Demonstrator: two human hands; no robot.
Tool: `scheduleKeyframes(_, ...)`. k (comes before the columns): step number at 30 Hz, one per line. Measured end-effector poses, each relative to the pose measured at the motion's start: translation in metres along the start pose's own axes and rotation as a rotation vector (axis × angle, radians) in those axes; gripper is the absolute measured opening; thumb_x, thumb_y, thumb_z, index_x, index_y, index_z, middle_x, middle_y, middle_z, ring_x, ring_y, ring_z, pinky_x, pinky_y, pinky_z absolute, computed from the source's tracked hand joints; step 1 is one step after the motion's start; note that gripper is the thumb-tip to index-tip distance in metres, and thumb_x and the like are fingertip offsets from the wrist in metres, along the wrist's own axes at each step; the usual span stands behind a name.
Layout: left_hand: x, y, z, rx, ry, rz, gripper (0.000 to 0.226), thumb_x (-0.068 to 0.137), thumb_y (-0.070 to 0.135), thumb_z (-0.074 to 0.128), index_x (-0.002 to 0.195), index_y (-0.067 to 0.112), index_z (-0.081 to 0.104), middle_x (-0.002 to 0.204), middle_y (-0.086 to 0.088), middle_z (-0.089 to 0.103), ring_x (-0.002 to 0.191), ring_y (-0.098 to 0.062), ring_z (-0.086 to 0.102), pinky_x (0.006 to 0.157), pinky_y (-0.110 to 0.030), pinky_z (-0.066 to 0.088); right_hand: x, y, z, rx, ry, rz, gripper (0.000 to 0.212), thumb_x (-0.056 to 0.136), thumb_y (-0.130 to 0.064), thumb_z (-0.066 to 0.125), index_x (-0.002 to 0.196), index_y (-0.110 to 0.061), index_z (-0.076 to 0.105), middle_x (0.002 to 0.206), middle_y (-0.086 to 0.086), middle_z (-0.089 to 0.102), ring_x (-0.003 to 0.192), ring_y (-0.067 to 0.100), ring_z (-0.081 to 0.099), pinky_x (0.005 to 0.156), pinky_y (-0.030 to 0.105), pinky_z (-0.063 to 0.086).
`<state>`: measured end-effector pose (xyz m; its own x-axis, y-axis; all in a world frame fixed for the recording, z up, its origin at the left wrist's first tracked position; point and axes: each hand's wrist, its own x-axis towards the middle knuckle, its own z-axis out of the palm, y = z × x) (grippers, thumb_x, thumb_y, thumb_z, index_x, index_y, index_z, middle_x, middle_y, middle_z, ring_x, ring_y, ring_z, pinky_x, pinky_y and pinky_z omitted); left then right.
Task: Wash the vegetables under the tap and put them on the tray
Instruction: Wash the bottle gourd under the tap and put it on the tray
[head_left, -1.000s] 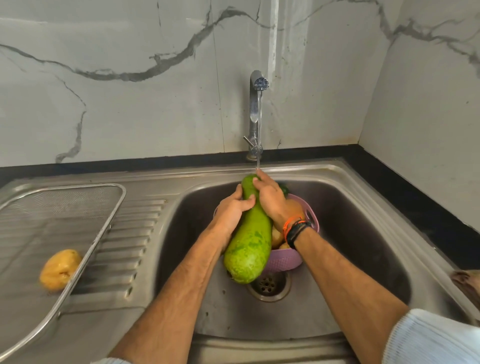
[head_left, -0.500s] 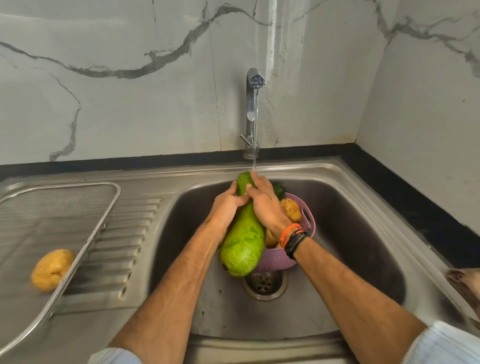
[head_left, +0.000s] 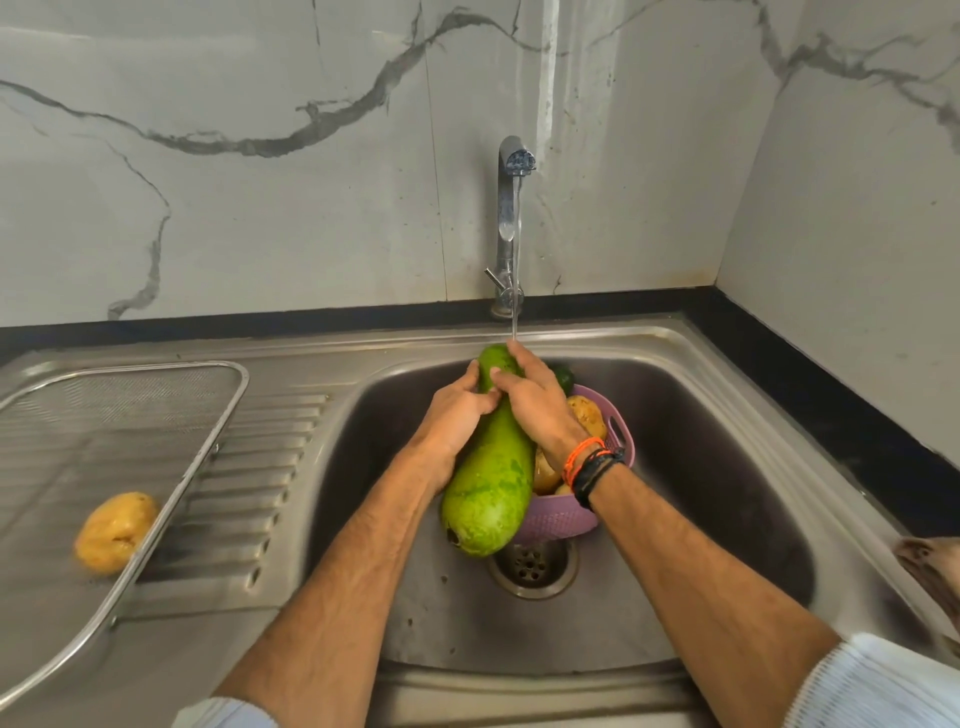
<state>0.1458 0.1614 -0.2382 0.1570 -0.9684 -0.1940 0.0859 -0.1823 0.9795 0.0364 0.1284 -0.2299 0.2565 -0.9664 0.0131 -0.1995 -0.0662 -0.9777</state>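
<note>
A large green gourd slants over the sink basin, its narrow end up under the thin stream from the tap. My left hand grips the gourd's neck from the left. My right hand wraps over the neck from the right, its fingertips under the water. Behind the gourd stands a purple basket holding potatoes and a dark green vegetable. One wet potato lies on the mesh tray on the left drainboard.
The steel sink has its drain just below the gourd's blunt end. Marble walls close in behind and to the right. A brownish object shows at the right edge of the counter.
Both hands and the gourd have stayed under the stream; my right hand slid slightly along the neck. The view shifted a little.
</note>
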Motion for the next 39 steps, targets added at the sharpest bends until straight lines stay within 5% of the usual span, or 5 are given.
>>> scheduleKeyframes(7,-0.012,0.004,-0.001,0.074,0.015,-0.006,0.055,0.103,0.007,0.049,0.148,0.038,0.042,0.128,-0.014,0.061,0.049,-0.012,0.063,0.042,-0.026,0.048,0.005,0.008,-0.008,0.048,0.036,0.072,0.081,0.066,-0.049,0.071,0.142,-0.040,0.044,0.135,-0.002,0.057,0.119,0.021,0.058,0.103,0.045,0.050)
scheduleKeyframes(11,-0.012,-0.001,-0.003,0.048,0.058,0.042,0.063,0.093,0.017,0.069,0.147,0.036,0.043,0.112,-0.002,0.073,0.078,-0.014,0.072,0.061,-0.030,0.059,0.006,0.005,-0.010,0.242,0.035,0.100,0.063,0.084,-0.025,0.072,0.142,-0.031,0.048,0.132,0.002,0.060,0.113,0.022,0.062,0.100,0.045,0.052)
scheduleKeyframes(17,-0.006,0.005,0.004,-0.059,-0.033,-0.023,0.073,0.091,0.032,0.066,0.154,0.031,0.031,0.138,-0.004,0.059,0.120,-0.021,0.062,0.105,-0.037,0.047,0.006,0.001,-0.005,0.475,0.044,0.138,0.051,0.098,-0.013,0.057,0.146,-0.021,0.042,0.126,0.006,0.060,0.097,0.015,0.063,0.073,0.027,0.054)
scheduleKeyframes(23,-0.010,0.000,0.015,-0.155,-0.018,-0.006,0.070,0.099,0.015,0.056,0.157,0.031,0.020,0.143,-0.008,0.054,0.115,-0.024,0.062,0.096,-0.038,0.052,0.009,0.002,-0.003,0.038,-0.004,0.034,0.061,0.105,-0.028,0.042,0.159,-0.020,0.013,0.165,0.004,0.014,0.151,0.020,0.015,0.124,0.038,0.013)
scheduleKeyframes(39,-0.004,-0.001,0.011,-0.206,0.052,-0.019,0.074,0.087,0.018,0.069,0.148,0.043,0.035,0.126,-0.002,0.065,0.104,-0.021,0.068,0.094,-0.042,0.054,0.004,0.006,0.000,-0.011,-0.087,-0.012,0.061,0.105,-0.030,0.043,0.158,-0.021,0.014,0.166,0.003,0.011,0.152,0.019,0.013,0.125,0.040,0.011)
